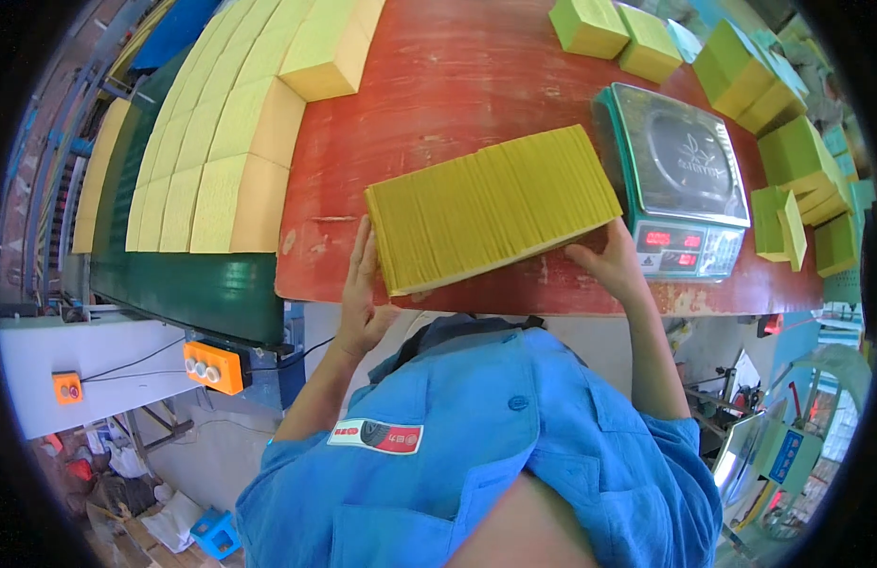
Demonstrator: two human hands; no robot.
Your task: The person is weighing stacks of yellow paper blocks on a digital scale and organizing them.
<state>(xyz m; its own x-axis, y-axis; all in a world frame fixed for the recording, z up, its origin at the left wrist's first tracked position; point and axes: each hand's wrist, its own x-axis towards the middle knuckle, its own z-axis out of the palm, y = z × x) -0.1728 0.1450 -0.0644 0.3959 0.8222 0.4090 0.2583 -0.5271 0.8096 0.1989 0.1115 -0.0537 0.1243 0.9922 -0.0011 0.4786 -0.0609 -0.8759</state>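
A long block of stacked yellow paper point(495, 206) is between my two hands over the near part of the red table point(438, 76). My left hand point(365, 308) presses against the block's left end, fingers pointing away from me. At the right end my right hand point(609, 265) grips the near corner, its thumb along the lower edge and its other fingers mostly hidden. The block slants, its right end farther from me. Whether it rests on the table or is slightly raised, I cannot tell. Just right of it stands a digital scale point(685, 248) with a bare metal pan.
Rows of yellow paper blocks point(211, 123) stand at the left on a green conveyor belt point(183, 289). More yellow blocks point(590, 28) line the table's far right. An orange button box point(213, 367) hangs below the belt. Machinery point(789, 450) stands at lower right.
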